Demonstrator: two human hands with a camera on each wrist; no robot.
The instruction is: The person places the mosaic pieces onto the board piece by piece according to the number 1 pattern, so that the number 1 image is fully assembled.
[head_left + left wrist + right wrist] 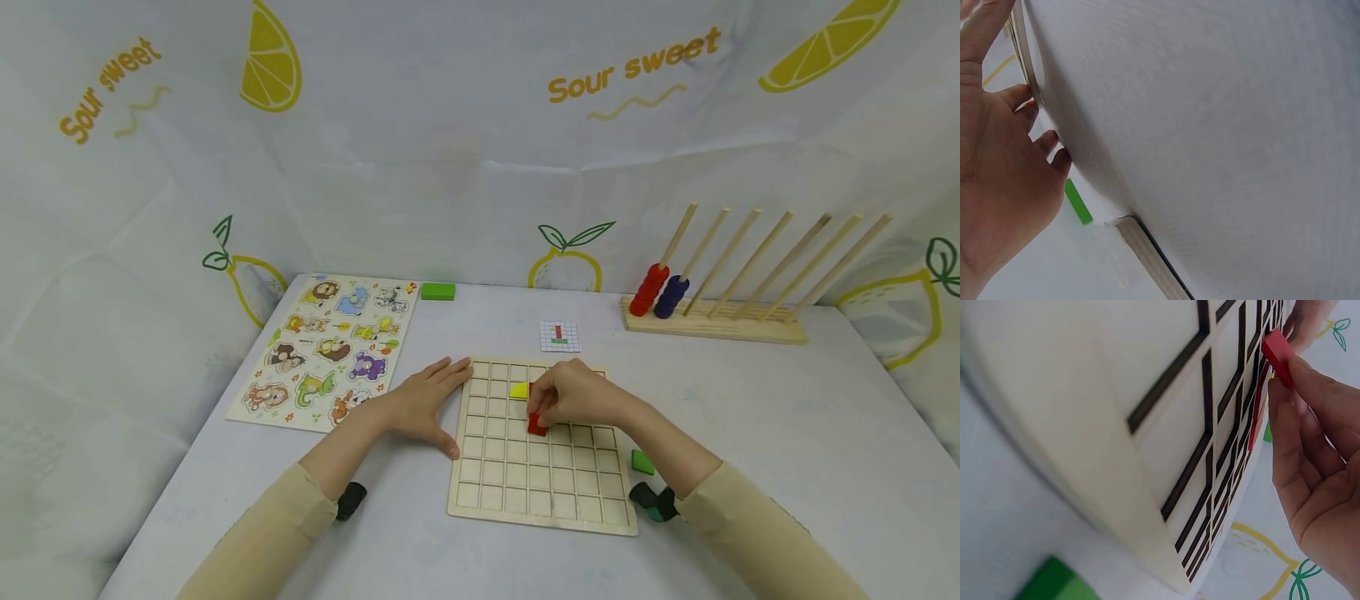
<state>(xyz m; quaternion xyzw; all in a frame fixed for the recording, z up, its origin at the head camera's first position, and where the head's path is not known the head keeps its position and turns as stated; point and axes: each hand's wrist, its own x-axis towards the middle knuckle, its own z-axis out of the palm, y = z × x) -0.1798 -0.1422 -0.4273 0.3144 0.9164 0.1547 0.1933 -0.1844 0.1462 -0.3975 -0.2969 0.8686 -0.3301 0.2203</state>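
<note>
A square wooden grid board lies on the table. My left hand rests at its left edge with spread fingers, thumb and fingertips touching the rim. Over the board's upper middle, my right hand pinches a small red block between thumb and fingertips. The held block is tilted in the right wrist view. Another red piece lies on the board beyond it, mostly hidden by my right hand in the head view. Left of that hand, a yellow piece with a curved side sits on the grid.
A printed card with a coloured grid pattern lies behind the board. Green blocks lie at the back and right of the board. An animal puzzle is at left; a pegged bead rack stands back right.
</note>
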